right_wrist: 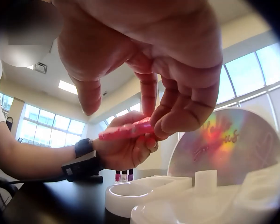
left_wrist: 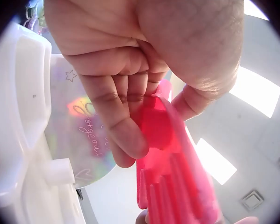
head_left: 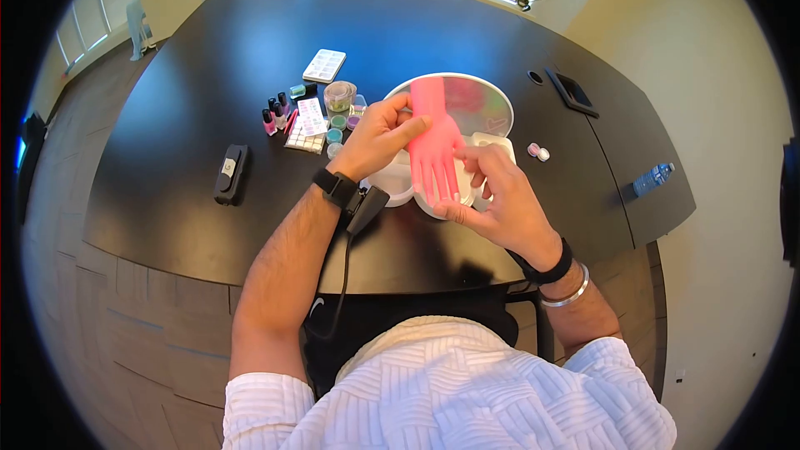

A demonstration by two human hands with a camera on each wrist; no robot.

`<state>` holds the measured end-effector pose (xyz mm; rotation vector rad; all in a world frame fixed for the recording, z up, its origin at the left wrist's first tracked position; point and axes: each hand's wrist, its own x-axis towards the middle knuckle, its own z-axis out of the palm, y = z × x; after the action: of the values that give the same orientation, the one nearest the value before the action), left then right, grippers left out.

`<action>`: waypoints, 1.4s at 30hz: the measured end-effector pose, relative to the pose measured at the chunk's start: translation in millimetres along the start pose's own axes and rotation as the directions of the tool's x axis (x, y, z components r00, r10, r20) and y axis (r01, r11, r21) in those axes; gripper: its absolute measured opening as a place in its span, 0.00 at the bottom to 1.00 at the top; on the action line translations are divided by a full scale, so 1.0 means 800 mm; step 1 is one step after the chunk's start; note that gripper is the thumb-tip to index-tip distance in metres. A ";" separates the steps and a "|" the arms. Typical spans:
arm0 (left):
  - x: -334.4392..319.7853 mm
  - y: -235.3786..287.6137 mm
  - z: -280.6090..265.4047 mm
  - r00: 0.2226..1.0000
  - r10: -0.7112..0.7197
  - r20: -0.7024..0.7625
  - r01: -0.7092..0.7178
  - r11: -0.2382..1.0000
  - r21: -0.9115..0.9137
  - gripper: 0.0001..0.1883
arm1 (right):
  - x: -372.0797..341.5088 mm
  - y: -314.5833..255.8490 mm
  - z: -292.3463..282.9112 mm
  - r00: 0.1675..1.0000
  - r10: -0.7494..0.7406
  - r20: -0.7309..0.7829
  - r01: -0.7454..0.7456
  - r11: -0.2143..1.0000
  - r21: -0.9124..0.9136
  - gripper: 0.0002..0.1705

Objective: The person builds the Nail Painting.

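- A person's left hand pinches a pink model hand near its wrist, thumb on one face and fingers on the other, above a white base.
- The right hand works at the model's fingers, its fingertips bent and close in; whether it grips or merely touches, the views cannot tell.
- Good form here, by judgement: a firm hold at the wrist and a light touch at the fingertips — the pink piece looks soft and could bend under a hard push. Spreading its fingers, one handled at a time, would likely help.
- Behind the model, an iridescent round lid stands raised, "gorgeous" lettered across it; the base below is moulded with wells, one a round, ring-walled well.
- To the left, a clear round tub stands by small jars with teal and purple showing, their contents too small to identify — dark-capped polish bottles nearby look pink inside.
- At right, a clear blue-tinted bottle lies on the dark table.
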<state>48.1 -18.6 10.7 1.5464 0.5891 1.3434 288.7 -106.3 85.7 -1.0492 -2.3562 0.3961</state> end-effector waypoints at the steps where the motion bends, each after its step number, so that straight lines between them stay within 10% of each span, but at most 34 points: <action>1: -0.001 0.001 0.000 1.000 -0.003 -0.009 0.003 1.000 -0.005 0.20 | 0.001 -0.003 0.001 0.999 -0.001 -0.035 -0.001 0.998 -0.056 0.46; 8: -0.007 0.001 0.009 0.989 -0.132 0.070 0.137 0.987 -0.081 0.13 | 0.009 -0.007 0.023 0.990 -0.050 -0.132 0.010 0.958 -0.288 0.64; 18: -0.005 0.004 0.013 0.972 -0.187 0.141 0.209 0.966 -0.154 0.13 | 0.022 0.008 0.046 0.980 -0.071 -0.183 0.033 0.979 -0.201 0.49; 28: -0.003 0.003 -0.007 0.994 -0.101 -0.051 0.105 0.991 0.082 0.11 | 0.028 0.031 -0.003 0.880 0.447 0.160 -0.454 0.694 0.558 0.25; 35: -0.003 0.005 -0.008 0.992 -0.108 -0.061 0.115 0.985 0.129 0.09 | 0.031 0.057 0.004 0.917 0.393 0.065 -0.378 0.808 0.452 0.26; 42: -0.003 0.005 -0.007 0.992 -0.100 -0.071 0.110 0.984 0.143 0.08 | 0.030 0.050 0.031 0.977 0.208 -0.057 -0.212 0.974 -0.083 0.35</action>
<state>41.1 -20.7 12.7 1.5709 0.8139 1.2968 285.4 -63.1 55.4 -1.3410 -2.2456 0.3415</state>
